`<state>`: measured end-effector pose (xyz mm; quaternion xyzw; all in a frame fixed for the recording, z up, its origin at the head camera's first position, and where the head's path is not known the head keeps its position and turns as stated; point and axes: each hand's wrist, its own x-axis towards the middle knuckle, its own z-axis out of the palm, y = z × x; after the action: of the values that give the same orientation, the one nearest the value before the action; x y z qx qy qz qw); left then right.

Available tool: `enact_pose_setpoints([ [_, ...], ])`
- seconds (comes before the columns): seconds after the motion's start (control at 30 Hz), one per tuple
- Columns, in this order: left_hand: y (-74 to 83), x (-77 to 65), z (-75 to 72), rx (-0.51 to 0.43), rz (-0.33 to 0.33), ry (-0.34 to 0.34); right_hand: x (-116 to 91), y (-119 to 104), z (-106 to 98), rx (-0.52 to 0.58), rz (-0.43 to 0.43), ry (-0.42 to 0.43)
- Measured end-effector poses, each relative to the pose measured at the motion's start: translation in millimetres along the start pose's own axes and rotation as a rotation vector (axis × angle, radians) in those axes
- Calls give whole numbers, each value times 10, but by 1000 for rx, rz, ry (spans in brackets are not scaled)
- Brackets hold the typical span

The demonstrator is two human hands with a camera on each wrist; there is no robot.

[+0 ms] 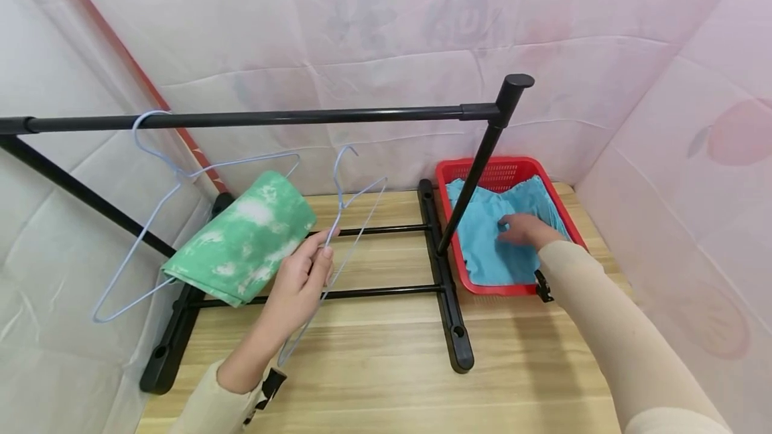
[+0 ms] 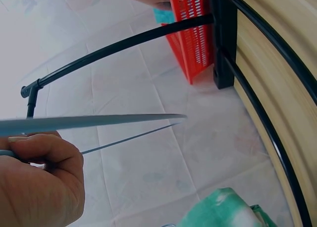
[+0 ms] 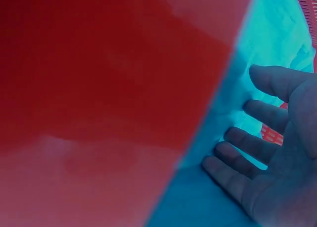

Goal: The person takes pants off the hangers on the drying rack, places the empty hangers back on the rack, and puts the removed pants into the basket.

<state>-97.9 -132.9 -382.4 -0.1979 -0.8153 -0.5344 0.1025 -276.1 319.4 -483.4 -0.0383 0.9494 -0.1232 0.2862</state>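
Observation:
In the head view my left hand (image 1: 300, 281) grips a light blue wire hanger (image 1: 341, 207) by one side, in front of the black rack. The hanger's hook points up, off the rail. My right hand (image 1: 525, 230) reaches into the red basket (image 1: 545, 186) at the right and touches the blue cloth (image 1: 485, 246) in it. In the right wrist view its fingers (image 3: 255, 145) are spread and fairly straight against the cloth, and the red basket wall fills much of that picture. A green and white cloth (image 1: 250, 240) hangs folded over a second hanger (image 1: 141, 233).
The second hanger hooks over the black rail (image 1: 313, 116) at the left. The rack's right post (image 1: 476, 179) slants up beside the basket, and its foot (image 1: 446, 286) rests on the wooden surface (image 1: 368, 367). Pale patterned sheets (image 1: 386, 32) enclose the back and sides.

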Motion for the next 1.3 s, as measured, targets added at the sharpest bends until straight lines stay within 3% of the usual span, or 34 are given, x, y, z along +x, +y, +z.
enact_pose_setpoints([
  [0.2, 16, -5, -10, -1, 5, 4, -77, -181, -108, 37, 32, -61],
  [0.4, 30, 2, -21, 5, 2, 5, -53, -457, -120, 33, -64, -26],
  [0.63, 53, 18, -4, 4, 0, -12, 39, -560, 29, 19, -18, -182],
  [0.7, 55, 13, -5, 3, -4, -12, 46, -566, 62, 13, -12, -198],
  [0.87, 37, 8, -13, 9, -2, -5, -17, -540, 45, -24, -31, -136],
  [0.97, 29, 11, -17, 7, 3, -9, -110, -471, -35, -19, 8, -106],
  [1.13, 38, 11, -18, 17, 2, -4, -238, -329, -150, -30, 60, -167],
  [1.3, 52, 8, -7, 31, 8, 2, -236, -201, -95, -19, 69, -201],
])
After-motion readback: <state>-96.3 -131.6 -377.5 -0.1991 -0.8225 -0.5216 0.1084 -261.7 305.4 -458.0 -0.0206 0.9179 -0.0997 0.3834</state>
